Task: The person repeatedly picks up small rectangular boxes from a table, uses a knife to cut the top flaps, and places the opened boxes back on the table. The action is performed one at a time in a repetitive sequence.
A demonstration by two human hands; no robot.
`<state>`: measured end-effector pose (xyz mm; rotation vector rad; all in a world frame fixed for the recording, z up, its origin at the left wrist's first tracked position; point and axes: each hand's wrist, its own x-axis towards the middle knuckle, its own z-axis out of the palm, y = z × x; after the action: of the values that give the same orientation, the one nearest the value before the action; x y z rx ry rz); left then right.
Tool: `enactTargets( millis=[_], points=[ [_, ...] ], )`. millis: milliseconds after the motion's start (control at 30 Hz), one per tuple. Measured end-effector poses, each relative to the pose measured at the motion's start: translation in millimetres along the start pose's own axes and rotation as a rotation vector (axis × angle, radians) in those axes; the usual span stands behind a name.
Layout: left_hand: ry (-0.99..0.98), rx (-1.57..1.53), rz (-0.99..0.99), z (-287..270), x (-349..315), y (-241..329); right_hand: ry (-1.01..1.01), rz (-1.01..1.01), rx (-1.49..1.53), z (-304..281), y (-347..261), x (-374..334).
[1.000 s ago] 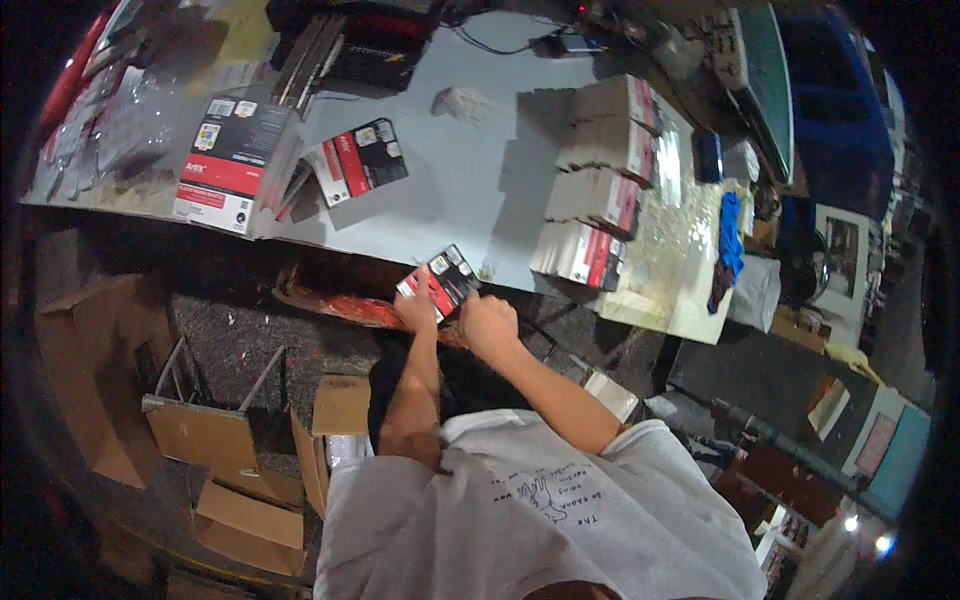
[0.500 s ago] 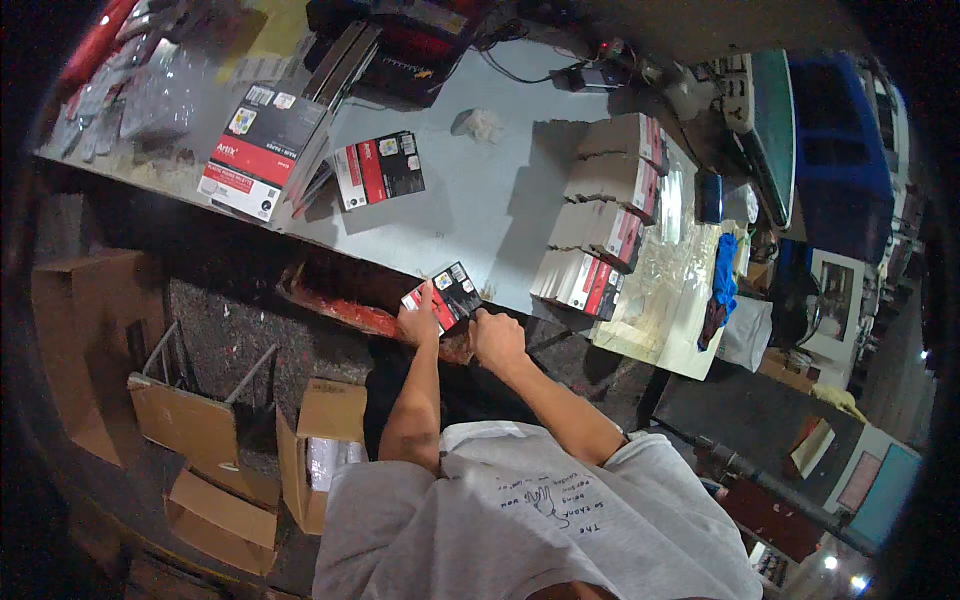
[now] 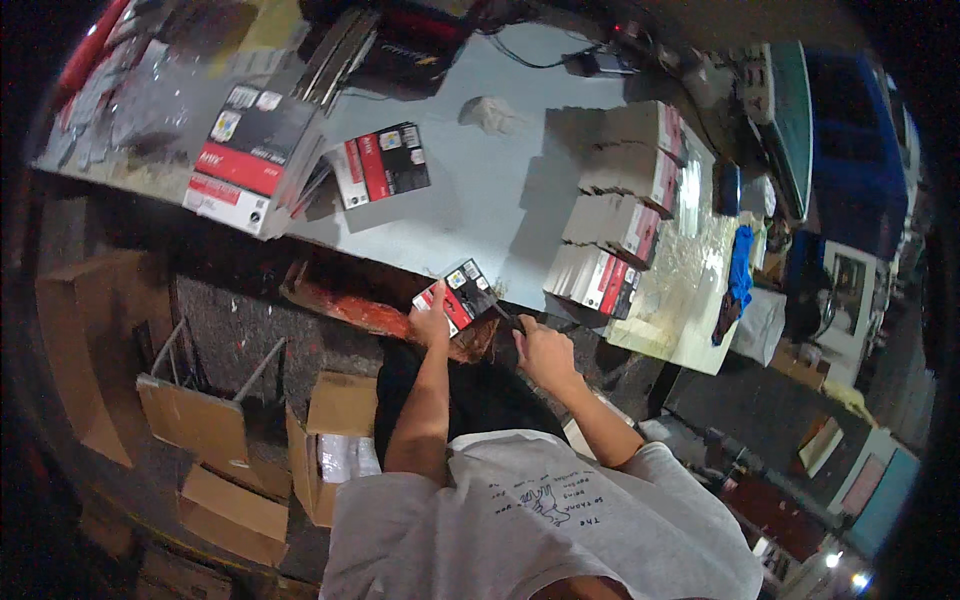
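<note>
My left hand (image 3: 430,322) grips a small pad with a red, black and white cover (image 3: 468,294) at its left side, just off the table's front edge. At the pad's right corner, my right hand (image 3: 545,355) is closed around a slim dark tool (image 3: 506,313). Its exact kind is too small to make out. Beyond the hands lies a low pile of similar pads (image 3: 385,165). To the left of that pile is a stack of bigger pads (image 3: 250,160) with the same colours.
Several rows of pads (image 3: 600,225) stand at the table's right, beside a clear plastic sheet (image 3: 685,290). A crumpled white tissue (image 3: 490,114) lies on the table (image 3: 470,200). Below left, an open carton (image 3: 340,405) holds wrapped white items, near other cardboard boxes (image 3: 100,350).
My right hand has moved right and slightly down, away from the pad, and the dark tool now shows between them. My left hand still holds the pad. The view has shifted slightly.
</note>
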<state>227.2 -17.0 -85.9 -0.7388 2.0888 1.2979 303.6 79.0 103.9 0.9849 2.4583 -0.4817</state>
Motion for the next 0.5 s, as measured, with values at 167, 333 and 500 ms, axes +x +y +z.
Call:
enactTargets(
  millis=[167, 333, 500],
  points=[
    [-0.116, -0.139, -0.003, -18.6, -9.8, 21.5, 0.193, 0.042, 0.529, 7.3, 14.5, 1.8],
    [-0.356, -0.193, 0.386, -67.1, -66.0, 73.4, 0.406, 0.071, 0.857, -7.9, 4.0, 22.4],
    [-0.554, 0.09, 0.782, -102.6, -122.5, 154.5, 0.452, -0.095, 1.163, -39.3, -22.1, -11.0]
  ],
)
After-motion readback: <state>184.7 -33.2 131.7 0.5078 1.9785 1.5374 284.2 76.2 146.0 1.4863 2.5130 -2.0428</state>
